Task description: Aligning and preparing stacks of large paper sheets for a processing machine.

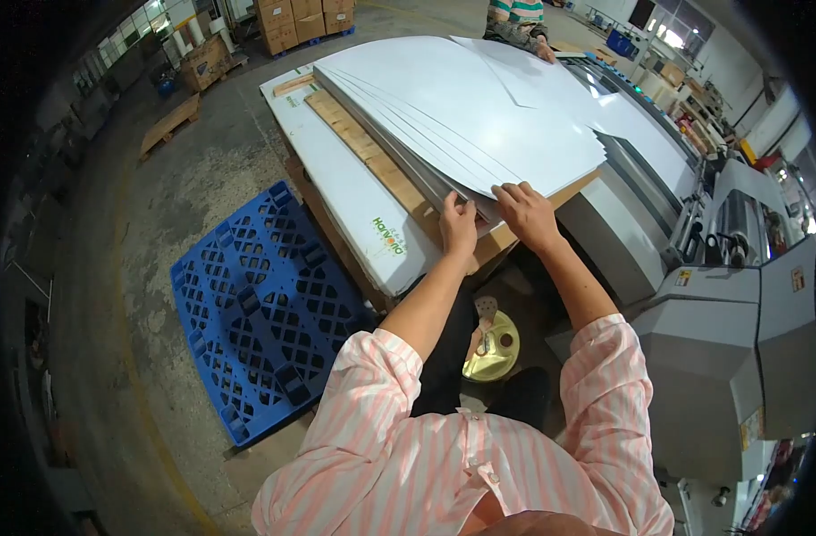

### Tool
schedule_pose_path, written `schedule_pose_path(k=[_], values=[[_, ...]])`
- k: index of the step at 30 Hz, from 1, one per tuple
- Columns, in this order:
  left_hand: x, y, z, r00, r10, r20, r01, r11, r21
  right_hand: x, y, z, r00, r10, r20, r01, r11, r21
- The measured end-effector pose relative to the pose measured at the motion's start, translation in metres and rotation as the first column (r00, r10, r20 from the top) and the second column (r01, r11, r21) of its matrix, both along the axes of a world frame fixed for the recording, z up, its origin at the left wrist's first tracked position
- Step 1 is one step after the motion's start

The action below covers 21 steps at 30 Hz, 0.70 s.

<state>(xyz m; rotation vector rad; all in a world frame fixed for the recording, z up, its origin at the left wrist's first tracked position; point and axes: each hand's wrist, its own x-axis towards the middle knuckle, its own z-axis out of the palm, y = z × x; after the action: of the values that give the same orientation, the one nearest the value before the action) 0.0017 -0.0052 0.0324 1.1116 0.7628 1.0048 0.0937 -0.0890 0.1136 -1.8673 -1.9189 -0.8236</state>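
Observation:
A stack of large glossy white sheets [444, 98] lies in front of me, with its upper sheets fanned out along the left edge. With my right hand [526, 214] I grip the near edge of the upper sheets, fingers on top and bent over the rim. Just left of it, my left hand [460, 225] is closed at the near corner of the lower sheets, thumb and fingers pinching there. How many sheets either hand holds is hidden. Beneath the stack's left side runs a wooden board [372, 159], resting on a white printed panel [336, 192].
A blue plastic pallet [247, 304] lies on the floor at left. To the right stands a large grey machine [703, 322]. Below my arms is a yellow-green round container [497, 353]. Another person's hand [546, 52] rests at the far edge; stacked cartons [305, 20] stand behind.

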Motion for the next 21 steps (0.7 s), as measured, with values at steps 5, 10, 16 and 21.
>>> schedule_pose_path(k=[5,10,16,21], values=[[0.009,-0.019,0.016,0.999,-0.013,0.033,0.013,1.000,0.001,0.026,0.004,0.014,0.907,-0.230,-0.353,0.158,0.963,-0.220],[0.000,0.003,-0.008,1.000,0.023,-0.022,-0.021,0.997,0.079,0.016,0.024,0.048,0.855,-0.202,-0.478,0.314,0.935,0.167],[0.001,-0.005,-0.001,0.993,-0.115,0.013,0.115,0.992,-0.045,0.007,-0.002,0.003,0.920,-0.206,-0.334,0.179,0.978,-0.110],[-0.002,-0.001,-0.006,0.994,-0.105,-0.026,0.105,0.994,-0.016,0.004,0.003,-0.008,0.924,-0.293,-0.247,0.230,0.939,-0.255]])
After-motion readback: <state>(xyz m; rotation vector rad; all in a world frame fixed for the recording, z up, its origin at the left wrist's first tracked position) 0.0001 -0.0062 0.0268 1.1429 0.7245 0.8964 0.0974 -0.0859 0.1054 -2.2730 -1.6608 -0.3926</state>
